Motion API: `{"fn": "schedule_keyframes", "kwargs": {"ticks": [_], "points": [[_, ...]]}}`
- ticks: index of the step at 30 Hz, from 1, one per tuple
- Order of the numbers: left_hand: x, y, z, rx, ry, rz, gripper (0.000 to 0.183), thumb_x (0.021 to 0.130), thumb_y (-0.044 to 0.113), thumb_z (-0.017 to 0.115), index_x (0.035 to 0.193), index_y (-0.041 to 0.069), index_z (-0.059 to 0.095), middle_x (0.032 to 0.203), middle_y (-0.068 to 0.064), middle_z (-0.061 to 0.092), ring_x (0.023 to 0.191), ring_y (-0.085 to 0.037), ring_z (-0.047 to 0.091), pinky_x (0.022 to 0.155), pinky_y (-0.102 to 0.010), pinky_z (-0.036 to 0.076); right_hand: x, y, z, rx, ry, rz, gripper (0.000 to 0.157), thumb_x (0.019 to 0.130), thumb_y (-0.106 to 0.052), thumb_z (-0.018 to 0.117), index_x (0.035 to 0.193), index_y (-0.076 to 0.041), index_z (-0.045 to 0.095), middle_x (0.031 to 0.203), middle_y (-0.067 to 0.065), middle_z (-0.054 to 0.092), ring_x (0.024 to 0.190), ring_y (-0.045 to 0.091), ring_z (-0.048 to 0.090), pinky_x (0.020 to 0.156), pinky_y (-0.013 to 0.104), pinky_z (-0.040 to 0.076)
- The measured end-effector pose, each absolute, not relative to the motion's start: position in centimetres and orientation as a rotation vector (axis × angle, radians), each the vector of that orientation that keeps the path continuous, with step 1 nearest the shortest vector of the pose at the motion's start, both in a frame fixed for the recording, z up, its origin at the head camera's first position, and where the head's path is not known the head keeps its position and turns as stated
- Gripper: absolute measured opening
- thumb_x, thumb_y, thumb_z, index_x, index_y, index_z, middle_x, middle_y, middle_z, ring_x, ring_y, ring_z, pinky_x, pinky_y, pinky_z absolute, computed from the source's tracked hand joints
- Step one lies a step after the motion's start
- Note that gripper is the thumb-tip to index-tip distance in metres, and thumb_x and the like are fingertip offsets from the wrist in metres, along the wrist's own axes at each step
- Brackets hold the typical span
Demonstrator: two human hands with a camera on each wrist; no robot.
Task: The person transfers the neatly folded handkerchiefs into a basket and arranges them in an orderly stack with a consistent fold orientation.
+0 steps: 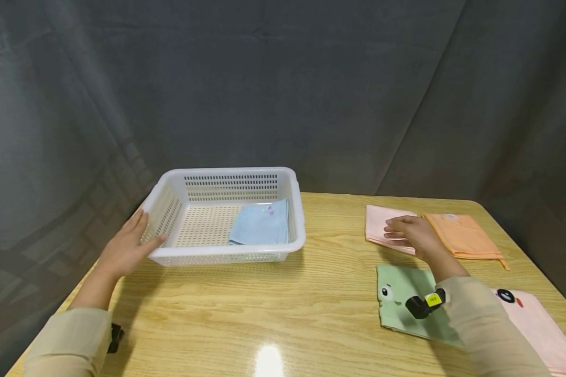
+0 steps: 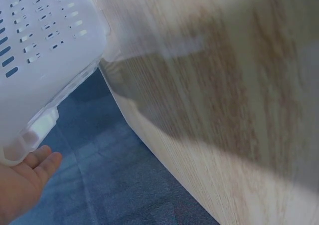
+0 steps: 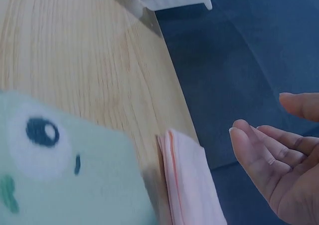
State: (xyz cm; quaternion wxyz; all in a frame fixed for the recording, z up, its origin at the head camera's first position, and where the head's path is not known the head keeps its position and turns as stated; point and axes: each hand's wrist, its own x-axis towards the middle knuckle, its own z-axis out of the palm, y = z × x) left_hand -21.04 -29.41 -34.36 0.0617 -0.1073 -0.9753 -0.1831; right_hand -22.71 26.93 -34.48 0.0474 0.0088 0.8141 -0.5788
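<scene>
The person's left hand (image 1: 124,248) lies against the left side of a white perforated basket (image 1: 221,252), near its front corner. The fingers reach along the rim, nearly straight, and the thumb stands well away from them, its tip at the corner of the rim. The left wrist view shows the fingertips beside the underside of the rim; how firmly they press cannot be told.

The right hand (image 1: 417,238) hovers over a small folded pink cloth (image 1: 379,222). Its fingers are loosely bent and close to one another, and in the right wrist view a clear gap parts the thumb from the forefinger, with only air between. In that view the hand appears apart from the cloth.

A folded blue cloth (image 1: 261,225) with a small purple mark lies in the right part of the basket. Beside the small pink cloth, to its right, lies a folded orange cloth (image 1: 467,235) with a loop at one corner. Nearer the person are a green cloth (image 1: 401,288) with a printed eye, partly under the right forearm, and a larger pink cloth (image 1: 537,324) at the right. The basket and the cloths outside it rest on a wood-grain table (image 1: 207,314).
</scene>
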Motion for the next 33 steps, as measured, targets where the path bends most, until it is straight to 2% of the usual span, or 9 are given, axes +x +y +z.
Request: {"fn": "schedule_keyframes", "kwargs": {"ticks": [6, 10, 14, 17, 25, 33], "points": [[-21.1, -29.4, -34.4, -0.325, -2.954, -0.557, 0.079, 0.088, 0.044, 0.038, 0.133, -0.011, 0.006, 0.140, -0.025, 0.000, 0.125, -0.042, 0.003, 0.089, -0.060, 0.015, -22.4, 27.9, -34.6, 0.060, 2.465, -1.802, 0.053, 0.088, -0.022, 0.049, 0.117, 0.021, 0.034, 0.086, 0.005, 0.060, 0.076, 0.011, 0.061, 0.072, 0.033, 0.048], [-21.1, -29.4, -34.5, -0.322, -2.959, -0.558, 0.078, 0.088, 0.045, 0.037, 0.133, -0.011, 0.005, 0.140, -0.025, -0.001, 0.125, -0.042, 0.002, 0.089, -0.060, 0.015, -22.7, 28.9, -35.2, 0.059, 2.503, -1.766, 0.057, 0.087, -0.026, 0.051, 0.116, 0.020, 0.036, 0.091, 0.010, 0.060, 0.077, 0.014, 0.061, 0.071, 0.032, 0.048], [-21.1, -29.4, -34.5, -0.319, -2.964, -0.554, 0.079, 0.088, 0.045, 0.037, 0.133, -0.011, 0.005, 0.140, -0.025, -0.001, 0.124, -0.043, 0.003, 0.089, -0.061, 0.015, -24.1, 30.9, -37.1, 0.143, 2.515, -1.770, 0.053, 0.083, -0.030, 0.057, 0.112, 0.013, 0.047, 0.091, 0.011, 0.061, 0.076, 0.016, 0.062, 0.067, 0.033, 0.049], [-21.1, -29.4, -34.4, -0.318, -2.961, -0.554, 0.078, 0.088, 0.045, 0.037, 0.133, -0.011, 0.005, 0.140, -0.025, -0.001, 0.124, -0.043, 0.004, 0.088, -0.061, 0.015, -25.1, 32.5, -38.5, 0.148, 2.512, -1.772, 0.053, 0.081, -0.033, 0.059, 0.109, 0.010, 0.050, 0.088, 0.008, 0.061, 0.075, 0.016, 0.062, 0.066, 0.033, 0.050], [-21.2, -29.4, -34.3, -0.311, -2.955, -0.555, 0.078, 0.088, 0.044, 0.038, 0.133, -0.012, 0.006, 0.140, -0.025, 0.000, 0.124, -0.044, 0.005, 0.089, -0.061, 0.015, -26.5, 35.1, -40.6, 0.241, 2.547, -1.704, 0.067, 0.079, -0.041, 0.058, 0.119, 0.011, 0.042, 0.087, 0.001, 0.060, 0.074, 0.011, 0.060, 0.062, 0.025, 0.049], [-21.2, -29.3, -34.3, -0.313, -2.958, -0.557, 0.078, 0.088, 0.045, 0.037, 0.133, -0.011, 0.006, 0.140, -0.025, -0.001, 0.124, -0.044, 0.005, 0.088, -0.061, 0.015, -26.6, 35.8, -40.9, 0.388, 2.568, -1.645, 0.051, 0.083, -0.031, 0.056, 0.115, 0.007, 0.047, 0.092, 0.008, 0.057, 0.071, 0.011, 0.060, 0.061, 0.026, 0.049]]}}
